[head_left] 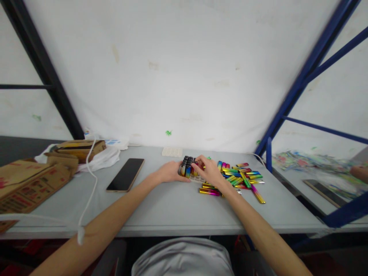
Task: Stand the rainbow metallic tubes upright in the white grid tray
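A tight group of shiny, black-topped lighters [188, 165] stands upright in a pale holder [197, 178] on the table. My left hand [171, 171] wraps round the left side of this group, thumb low at the front. Over its right side, my right hand [211, 170] has thumb and forefinger pinched at a dark-topped lighter; the fingertips partly hide it. Just right of that hand lies a loose pile of metallic lighter cases [244, 177] in gold, green, red and purple. Several more cases [209, 190] lie below my right wrist.
A phone [125, 175] lies to the left. Further left are an open cardboard box [34, 180], white plastic wrapping [100, 161] and a hanging white cable [93, 176]. A pale grid-like tray [171, 152] rests by the wall. At right, a blue frame [299, 88] separates another table, where part of another person's hand [360, 172] shows.
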The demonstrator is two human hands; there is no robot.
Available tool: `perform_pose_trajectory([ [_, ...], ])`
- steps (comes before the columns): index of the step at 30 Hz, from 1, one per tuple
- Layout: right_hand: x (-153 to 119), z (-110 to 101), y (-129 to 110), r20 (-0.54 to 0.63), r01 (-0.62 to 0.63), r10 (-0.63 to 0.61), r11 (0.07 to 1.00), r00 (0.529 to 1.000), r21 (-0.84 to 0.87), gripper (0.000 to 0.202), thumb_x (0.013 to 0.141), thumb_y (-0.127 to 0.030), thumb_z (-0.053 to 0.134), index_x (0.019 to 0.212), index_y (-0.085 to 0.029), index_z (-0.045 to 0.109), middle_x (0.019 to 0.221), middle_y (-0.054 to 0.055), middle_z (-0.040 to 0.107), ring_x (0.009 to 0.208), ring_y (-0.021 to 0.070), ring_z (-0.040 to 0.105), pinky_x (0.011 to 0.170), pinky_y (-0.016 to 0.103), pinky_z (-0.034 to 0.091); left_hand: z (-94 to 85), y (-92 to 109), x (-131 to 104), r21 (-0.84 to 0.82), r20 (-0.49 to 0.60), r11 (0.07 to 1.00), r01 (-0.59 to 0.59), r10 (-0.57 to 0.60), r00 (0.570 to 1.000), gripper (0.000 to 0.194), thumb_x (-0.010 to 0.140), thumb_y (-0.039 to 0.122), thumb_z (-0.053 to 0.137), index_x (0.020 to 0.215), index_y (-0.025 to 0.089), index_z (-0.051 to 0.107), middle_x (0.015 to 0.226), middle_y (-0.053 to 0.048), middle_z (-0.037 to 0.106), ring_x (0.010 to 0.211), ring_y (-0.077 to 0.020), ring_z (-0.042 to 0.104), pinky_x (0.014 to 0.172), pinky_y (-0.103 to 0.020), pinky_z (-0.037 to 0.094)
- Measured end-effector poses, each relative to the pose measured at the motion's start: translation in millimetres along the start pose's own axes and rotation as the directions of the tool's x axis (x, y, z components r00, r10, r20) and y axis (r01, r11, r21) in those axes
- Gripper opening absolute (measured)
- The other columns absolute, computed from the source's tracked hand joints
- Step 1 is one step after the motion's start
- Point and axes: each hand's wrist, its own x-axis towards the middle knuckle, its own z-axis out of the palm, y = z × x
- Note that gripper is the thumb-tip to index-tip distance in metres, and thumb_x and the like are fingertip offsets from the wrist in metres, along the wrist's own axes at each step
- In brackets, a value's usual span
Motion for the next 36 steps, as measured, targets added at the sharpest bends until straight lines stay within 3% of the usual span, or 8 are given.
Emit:
perform_pose_trajectory([
  [19, -1, -20, -2, 0.149, 0.031, -0.029, 0.999, 0.988, -0.011, 0.022, 0.098, -0.043, 0.063, 0.09, -0.022, 0.063, 0.071, 0.0, 0.068, 0.062, 0.0164, 0.059, 0.061, 0.027, 0.04, -0.6, 0, -1, 0.036, 0.006, 0.999, 0.004, -0.005, 1.0, 0.085, 0.067, 0.078, 0.074, 0.128, 0.021, 0.063, 0.098, -0.008, 0.078, 0.089, -0.0318, 0.073, 0.07, -0.031, 0.049],
  [25, -1, -19, -3, 0.189, 0.013, -0.008, 1.0, 0.982, -0.026, 0.029, 0.097, -0.049, 0.063, 0.104, -0.022, 0.063, 0.073, -0.001, 0.068, 0.064, 0.0157, 0.06, 0.062, 0.025, 0.041, 1.0, -1, 0, 0.004, -0.004, 1.0, -0.021, 0.021, 1.0, 0.084, 0.067, 0.076, 0.076, 0.131, 0.023, 0.062, 0.103, -0.008, 0.079, 0.093, -0.0324, 0.073, 0.074, -0.032, 0.05],
  [27, 0, -20, -3, 0.142, 0.006, 0.003, 0.998, 0.99, -0.062, 0.032, 0.101, -0.052, 0.055, 0.105, -0.021, 0.064, 0.074, 0.0, 0.069, 0.065, 0.0163, 0.06, 0.064, 0.025, 0.041, 1.0, -2, 0, 0.009, -0.003, 1.0, -0.027, 0.027, 1.0, 0.085, 0.068, 0.076, 0.075, 0.133, 0.023, 0.061, 0.102, -0.008, 0.078, 0.092, -0.0321, 0.073, 0.073, -0.032, 0.05],
  [30, 2, -27, 4, -0.039, -0.055, 0.047, 0.977, 0.998, -0.207, 0.045, 0.107, -0.054, 0.038, 0.092, -0.021, 0.064, 0.07, 0.002, 0.066, 0.065, 0.018, 0.06, 0.065, 0.027, 0.039, 1.2, -2, 0, 0.023, -0.005, 0.999, -0.028, 0.029, 1.0, 0.087, 0.068, 0.077, 0.075, 0.133, 0.022, 0.061, 0.1, -0.008, 0.078, 0.09, -0.0321, 0.073, 0.071, -0.032, 0.05],
  [33, 2, -39, 17, -0.215, -0.177, 0.118, 0.943, 0.969, -0.282, 0.058, 0.107, -0.057, 0.028, 0.079, -0.021, 0.062, 0.063, 0.003, 0.062, 0.06, 0.0188, 0.059, 0.065, 0.029, 0.037, 2.3, -3, 1, 0.043, -0.008, 0.999, -0.017, 0.017, 1.0, 0.088, 0.067, 0.079, 0.074, 0.132, 0.021, 0.061, 0.097, -0.008, 0.078, 0.087, -0.0316, 0.073, 0.069, -0.031, 0.049],
  [36, 1, -51, 33, -0.273, -0.226, 0.147, 0.932, 0.951, -0.283, 0.066, 0.106, -0.061, 0.022, 0.07, -0.022, 0.061, 0.056, 0.003, 0.059, 0.057, 0.0189, 0.059, 0.067, 0.029, 0.038, 3.1, -4, 2, 0.041, -0.014, 0.999, -0.021, 0.021, 1.0, 0.087, 0.068, 0.078, 0.075, 0.133, 0.022, 0.061, 0.1, -0.007, 0.078, 0.088, -0.0308, 0.073, 0.069, -0.031, 0.049],
])
